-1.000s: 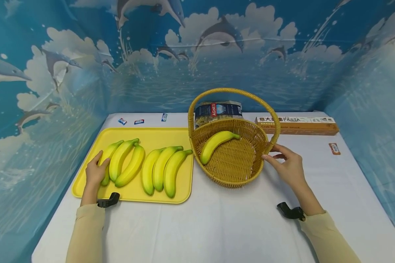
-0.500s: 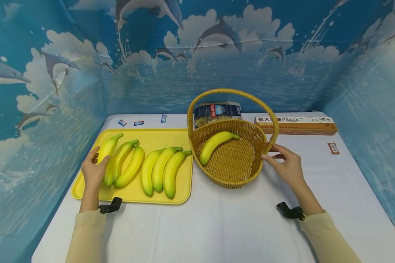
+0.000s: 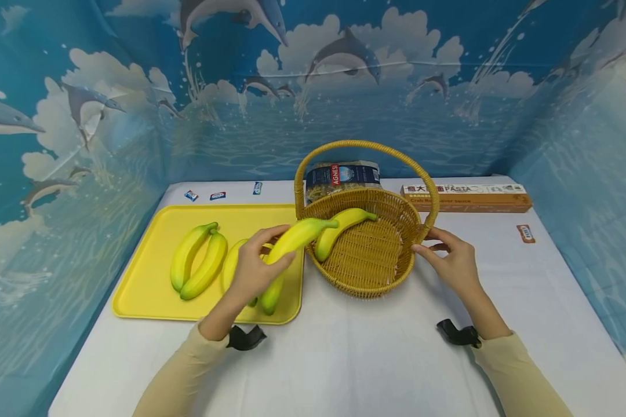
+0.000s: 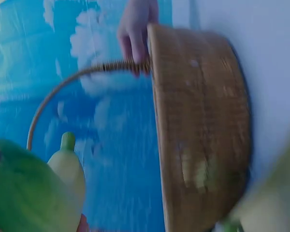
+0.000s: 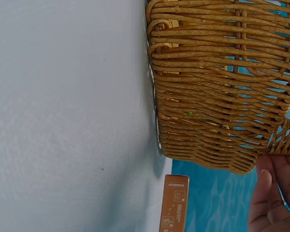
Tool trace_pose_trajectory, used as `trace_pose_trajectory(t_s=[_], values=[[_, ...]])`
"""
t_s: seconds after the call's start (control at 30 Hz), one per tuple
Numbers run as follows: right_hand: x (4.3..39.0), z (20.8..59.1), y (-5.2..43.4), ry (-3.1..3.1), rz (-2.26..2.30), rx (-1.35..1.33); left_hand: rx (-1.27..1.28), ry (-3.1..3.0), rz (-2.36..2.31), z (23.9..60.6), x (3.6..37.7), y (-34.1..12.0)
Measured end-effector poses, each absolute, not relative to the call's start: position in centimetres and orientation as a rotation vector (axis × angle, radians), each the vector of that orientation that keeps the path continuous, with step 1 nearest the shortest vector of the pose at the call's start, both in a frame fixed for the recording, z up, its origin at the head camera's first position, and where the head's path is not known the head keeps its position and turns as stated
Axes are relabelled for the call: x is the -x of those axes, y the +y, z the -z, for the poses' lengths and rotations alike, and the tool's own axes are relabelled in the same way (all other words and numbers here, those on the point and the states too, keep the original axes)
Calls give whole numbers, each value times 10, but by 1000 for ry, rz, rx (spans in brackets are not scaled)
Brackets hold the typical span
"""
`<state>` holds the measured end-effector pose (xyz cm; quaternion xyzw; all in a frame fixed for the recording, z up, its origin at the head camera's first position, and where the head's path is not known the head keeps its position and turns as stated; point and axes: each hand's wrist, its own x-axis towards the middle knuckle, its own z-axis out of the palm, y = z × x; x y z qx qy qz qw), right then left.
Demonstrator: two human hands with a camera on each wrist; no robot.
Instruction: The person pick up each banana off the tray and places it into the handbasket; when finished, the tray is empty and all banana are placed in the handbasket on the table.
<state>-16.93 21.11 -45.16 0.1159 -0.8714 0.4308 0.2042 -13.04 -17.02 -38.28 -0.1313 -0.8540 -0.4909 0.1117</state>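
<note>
My left hand (image 3: 255,263) grips a yellow banana (image 3: 298,238) with a green tip, held over the tray's right side, its stem end overlapping the basket's left rim in the head view. In the left wrist view that banana (image 4: 24,191) is close and blurred. The woven basket (image 3: 365,278) with a tall arched handle stands on the table with another banana (image 3: 350,217) inside. My right hand (image 3: 451,260) pinches the basket's right rim at the foot of the handle; the right wrist view shows its fingers (image 5: 280,183) by the weave (image 5: 222,96).
The yellow tray (image 3: 141,289) at left bears two bananas (image 3: 206,266) and, partly hidden by my left hand, several more (image 3: 273,295). Behind the basket lies a pasta bag (image 3: 344,174), with a pasta box (image 3: 469,200) to its right. Small wrapped packets (image 3: 217,196) dot the table.
My left hand has lifted the leftmost banana off the tray and carried it right to the basket's left edge. The right hand has stayed at the basket rim.
</note>
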Motion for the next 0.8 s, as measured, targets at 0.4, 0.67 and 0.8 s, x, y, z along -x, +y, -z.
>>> trace_pose_trajectory(t_s=[0.4,0.67,0.8], values=[[169,450,210,-2444,-1201,-319,606,-2583,1383,382,179,-67],[168,449,210,-2450,-1188,-308,482,-2697,1245,407,215,-50],[167,449,211,-2449,-1185,-307,437,-2768,1137,422,226,-46]])
